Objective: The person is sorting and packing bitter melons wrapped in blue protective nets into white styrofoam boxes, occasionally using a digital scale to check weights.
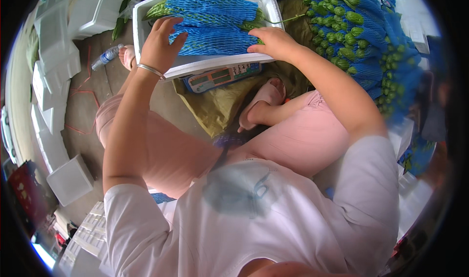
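A white foam box stands in front of me, holding bundles of slender green vegetables in blue mesh netting. My left hand reaches over the box's left side, and its thumb and fingers are apart at the left part of the bundles. Over the near right side comes my right hand, thumb and forefinger spread against the bundles' right ends. Neither hand is closed round a bundle. One thin green stem pokes out past the box's right rim. Beneath the box's near edge shows a blue digital scale.
A large heap of blue-netted green vegetables rises to the right. White foam boxes and pieces line the left. A plastic bottle and red strapping lie on the floor. Yellowish sacking spreads under the scale.
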Available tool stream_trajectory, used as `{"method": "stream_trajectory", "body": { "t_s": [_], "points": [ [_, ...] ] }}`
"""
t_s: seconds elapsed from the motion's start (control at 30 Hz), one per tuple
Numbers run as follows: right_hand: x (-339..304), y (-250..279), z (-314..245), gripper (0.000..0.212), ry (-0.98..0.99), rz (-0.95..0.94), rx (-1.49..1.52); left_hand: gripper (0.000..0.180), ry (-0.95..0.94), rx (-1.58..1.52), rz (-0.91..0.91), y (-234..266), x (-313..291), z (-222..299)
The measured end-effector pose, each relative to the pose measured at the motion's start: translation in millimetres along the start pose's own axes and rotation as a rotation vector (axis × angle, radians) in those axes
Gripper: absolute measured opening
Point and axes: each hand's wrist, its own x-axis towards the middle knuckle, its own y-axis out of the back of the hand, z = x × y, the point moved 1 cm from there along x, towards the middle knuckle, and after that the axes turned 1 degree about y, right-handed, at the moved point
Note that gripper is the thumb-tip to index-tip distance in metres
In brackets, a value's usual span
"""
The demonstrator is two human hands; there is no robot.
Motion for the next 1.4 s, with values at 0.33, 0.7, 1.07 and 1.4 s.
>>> {"method": "stream_trajectory", "body": {
  "t_s": [0.33, 0.7, 1.07, 1.4],
  "points": [
    [7.4, 3.2, 1.9, 0.051, -0.060, -0.051, 0.065, 0.052, -0.079, 0.421, -0.309, -50.0, -9.6, 10.5],
    [-34.3, 68.1, 23.7, 0.028, -0.422, -0.465, 0.170, 0.055, -0.269, 0.360, -0.357, -67.2, 12.1, 42.8],
    [70.9, 10.5, 9.1, 0.058, -0.082, 0.239, -0.164, 0.066, -0.220, 0.428, -0.352, -88.6, -6.1, 42.0],
    [69.6, 78.4, -10.6, 0.063, -0.301, -0.036, 0.165, 0.056, -0.142, 0.041, -0.339, -65.1, -0.6, 10.0]
  ]
}}
